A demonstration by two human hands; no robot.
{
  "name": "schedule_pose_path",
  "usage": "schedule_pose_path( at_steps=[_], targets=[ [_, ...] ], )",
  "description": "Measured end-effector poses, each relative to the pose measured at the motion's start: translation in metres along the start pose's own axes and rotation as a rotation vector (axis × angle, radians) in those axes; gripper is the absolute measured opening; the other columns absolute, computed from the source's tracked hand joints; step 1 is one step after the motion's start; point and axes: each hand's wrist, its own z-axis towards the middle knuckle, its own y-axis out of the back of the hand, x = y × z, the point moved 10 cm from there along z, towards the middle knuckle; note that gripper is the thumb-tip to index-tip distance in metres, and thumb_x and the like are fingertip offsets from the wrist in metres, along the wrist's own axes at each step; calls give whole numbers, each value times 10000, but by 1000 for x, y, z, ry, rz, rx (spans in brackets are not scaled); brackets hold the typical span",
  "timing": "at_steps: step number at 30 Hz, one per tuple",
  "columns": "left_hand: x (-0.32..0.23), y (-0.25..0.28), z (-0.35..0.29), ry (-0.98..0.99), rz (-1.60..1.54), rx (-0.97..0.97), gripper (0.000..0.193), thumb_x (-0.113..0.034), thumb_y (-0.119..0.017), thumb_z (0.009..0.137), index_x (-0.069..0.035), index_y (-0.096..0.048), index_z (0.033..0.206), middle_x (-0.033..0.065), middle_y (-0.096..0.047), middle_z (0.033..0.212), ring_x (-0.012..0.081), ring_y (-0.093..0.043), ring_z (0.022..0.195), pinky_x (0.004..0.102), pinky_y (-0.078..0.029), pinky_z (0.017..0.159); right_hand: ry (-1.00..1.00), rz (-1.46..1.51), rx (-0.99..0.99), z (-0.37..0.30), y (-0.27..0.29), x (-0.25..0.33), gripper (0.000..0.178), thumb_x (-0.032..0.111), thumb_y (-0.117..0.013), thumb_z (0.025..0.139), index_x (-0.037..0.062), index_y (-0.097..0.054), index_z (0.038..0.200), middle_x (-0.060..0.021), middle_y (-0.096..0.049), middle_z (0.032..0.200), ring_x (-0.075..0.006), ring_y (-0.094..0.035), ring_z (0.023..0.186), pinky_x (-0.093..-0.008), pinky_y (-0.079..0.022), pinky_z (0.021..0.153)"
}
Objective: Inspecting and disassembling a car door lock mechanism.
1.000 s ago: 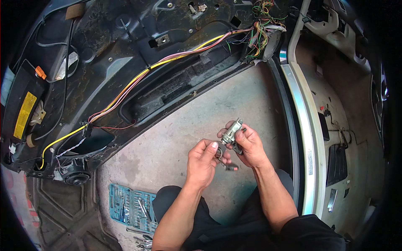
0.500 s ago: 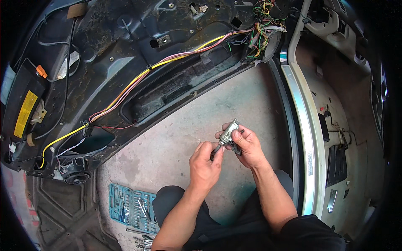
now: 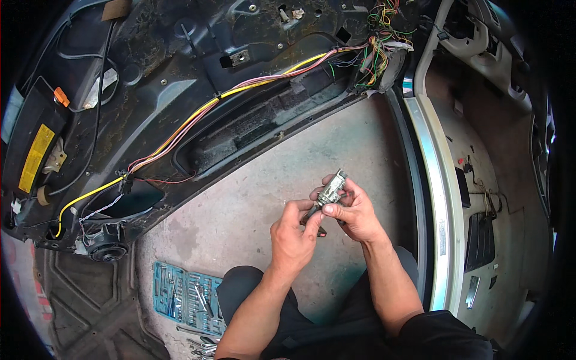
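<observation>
Silver metal part point(image 3: 332, 189), cylinder-like, held up above the bare concrete floor point(image 3: 240, 219). Gripped in the right hand point(image 3: 357, 217): fingers wrapped behind, tips showing on the far side, thumb bent in near the lower end. Up and left of the right palm, up and right of the left hand point(image 3: 293, 240). Slanted long axis, from upper right down to lower left, straight toward the left fingertips. Left hand closed as well, pinching a thin dark piece point(image 3: 310, 211) at that lower end; perhaps a key, too small to be sure. Roughly in line with the axis, by eye; seated inside or merely touching, impossible to tell behind the fingertips. Nearer to the part: right hand, in full contact. Left just beside, at the low end only. Judged most important: alignment of pinch and axis, end to end. Farther out: teal tool case point(image 3: 185, 294) on the floor, down and left of the left hand; yellow wire point(image 3: 258, 85) along a dark door panel point(image 3: 240, 144), up and left; pale door sill point(image 3: 459, 240) to the right of the right hand.
</observation>
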Motion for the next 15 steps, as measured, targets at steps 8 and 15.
schedule_pose_path(
  at_steps=[8, 15],
  targets=[
    [21, -16, 6, 74, -558, 290, 177, -92, -696, 1027, 15, -587, 1115, 124, -762, 958, 161, -731, 881, 289, -582, 723, 18, 109, 3, 0, 5, 0, 519, 44, -798, 926, 39, -526, 1367, -132, -721, 1135, -151, -688, 886, -300, -579, 763],
    [33, -11, 5, 90, -151, 75, 113, -96, -623, 1066, -1, -613, 1126, 105, -724, 923, 173, -695, 790, 313, -584, 715, 104, -185, -213, 1, 14, 5, 408, 66, -837, 904, 7, -625, 1247, -82, -741, 1015, -119, -679, 868, -294, -577, 773]
  ],
)
